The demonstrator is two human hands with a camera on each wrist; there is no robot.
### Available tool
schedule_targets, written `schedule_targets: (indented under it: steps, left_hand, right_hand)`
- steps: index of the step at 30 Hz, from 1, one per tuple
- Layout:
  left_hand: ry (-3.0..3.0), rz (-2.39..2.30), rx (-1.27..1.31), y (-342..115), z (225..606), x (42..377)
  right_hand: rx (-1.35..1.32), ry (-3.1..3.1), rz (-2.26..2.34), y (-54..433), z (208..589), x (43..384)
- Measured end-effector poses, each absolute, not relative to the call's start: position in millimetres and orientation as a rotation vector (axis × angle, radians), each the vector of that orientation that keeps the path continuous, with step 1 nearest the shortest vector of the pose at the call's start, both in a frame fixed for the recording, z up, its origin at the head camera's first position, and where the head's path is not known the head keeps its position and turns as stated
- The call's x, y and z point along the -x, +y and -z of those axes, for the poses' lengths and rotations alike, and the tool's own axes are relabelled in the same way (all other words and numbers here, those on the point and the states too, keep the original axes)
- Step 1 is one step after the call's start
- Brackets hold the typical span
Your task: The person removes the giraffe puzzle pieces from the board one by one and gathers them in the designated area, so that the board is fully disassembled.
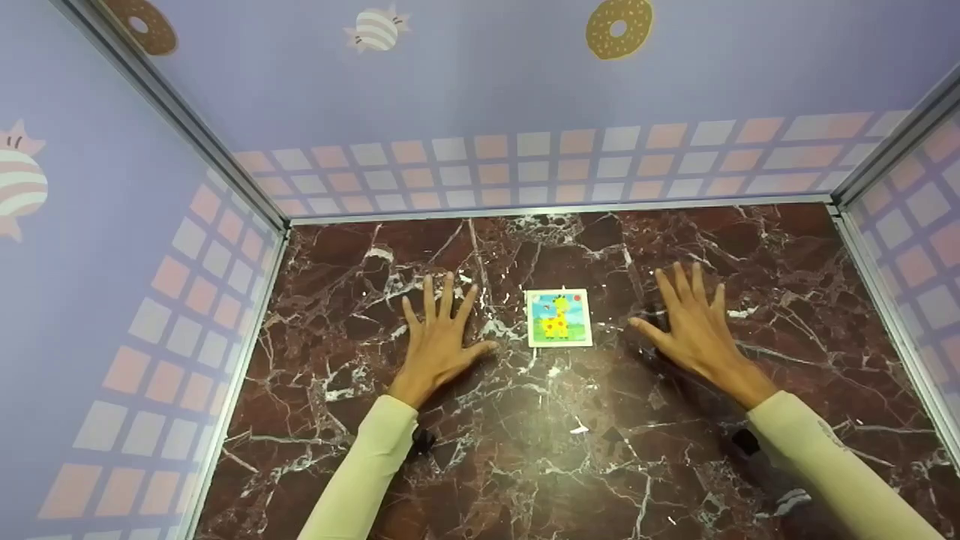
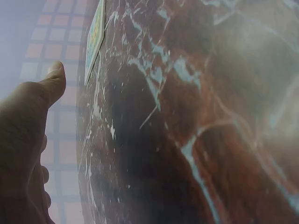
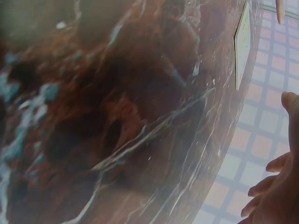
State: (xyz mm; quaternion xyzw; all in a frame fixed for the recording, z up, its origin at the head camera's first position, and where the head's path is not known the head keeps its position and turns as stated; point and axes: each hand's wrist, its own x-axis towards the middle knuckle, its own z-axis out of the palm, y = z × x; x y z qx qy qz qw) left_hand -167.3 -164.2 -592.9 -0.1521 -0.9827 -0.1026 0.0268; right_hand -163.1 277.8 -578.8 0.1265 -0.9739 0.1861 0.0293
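Note:
A square giraffe picture puzzle (image 1: 559,318) with a pale border lies flat on the dark red marbled surface. To its left my left hand (image 1: 439,337) is spread, fingers straight and thumb pointing toward the puzzle. My right hand (image 1: 696,330) is spread in the same way on the other side, its thumb also toward the puzzle. Both hands are apart from it and hold nothing. The left wrist view shows my left thumb (image 2: 55,84) with the puzzle's edge (image 2: 95,39) beyond it. In the right wrist view the puzzle (image 3: 242,46) appears past my right hand (image 3: 280,182).
The marbled tabletop (image 1: 480,480) has white veins and reflects light. A lilac back panel (image 1: 480,90) with printed donuts, sweets and checks stands behind it. Side panels rise at the left (image 1: 97,247) and right (image 1: 915,202), with metal rails along the edges.

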Motion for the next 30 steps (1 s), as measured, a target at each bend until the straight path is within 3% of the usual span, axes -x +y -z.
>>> schedule_targets:
  steps: [20,30]
  left_hand:
    - [-3.016,0.365,0.583,-140,605,167]
    - [-2.926,0.604,0.608,-131,616,172]
  right_hand:
    - [-0.524,-2.952,-0.638,231,584,177]
    - [-0.681,-2.809,-0.791,213,590,186]
